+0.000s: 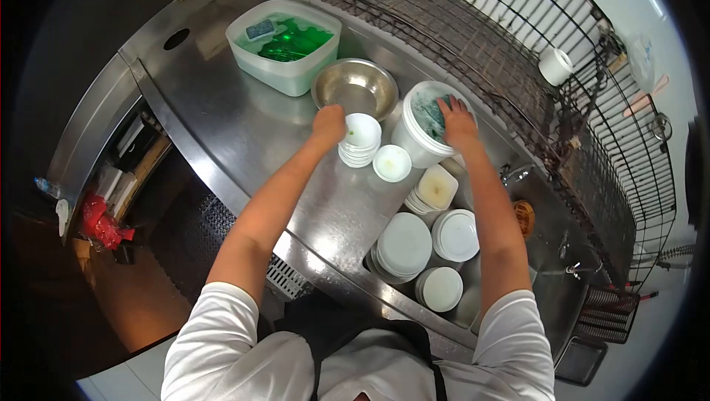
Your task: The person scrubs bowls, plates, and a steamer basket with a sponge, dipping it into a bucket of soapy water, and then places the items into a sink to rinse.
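My left hand (330, 126) is closed at the left rim of the top bowl in a stack of small white bowls (359, 151); its fingertips are partly hidden. A green scrap lies in that top bowl. Beside the stack sits a small white dish (392, 163) with yellowish residue. My right hand (458, 121) reaches over a white bucket (420, 147) of foamy, greenish water, fingers spread apart with nothing visible in them. Behind the bowls stands a round metal basin (355, 83).
A translucent tub (281, 76) of green soapy liquid holds a sponge (260, 29). Stacked white plates (404, 244) and square dishes (436, 188) stand in the sink at right. A wire rack (458, 24) runs along the wall, with a white cup (555, 67) on it.
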